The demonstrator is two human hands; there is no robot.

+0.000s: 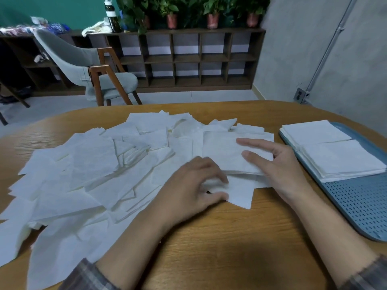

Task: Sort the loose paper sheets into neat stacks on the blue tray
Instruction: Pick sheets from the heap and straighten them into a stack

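Plaid sleeves [88,277] frame the bottom edge. Mid-frame, the right hand [280,164] pinches a small squared bundle of white paper sheets [222,151]. The left hand [192,185] curls its fingers [209,164] on a loose white sheet [238,193], but the grip is unclear. I'd tap the edges flush before moving the bundle to the blue perforated tray [356,206] at right.

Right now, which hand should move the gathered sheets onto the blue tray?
Right. The right hand holds the small bundle beside the blue tray; the left hand, farther off, pinches a loose sheet.
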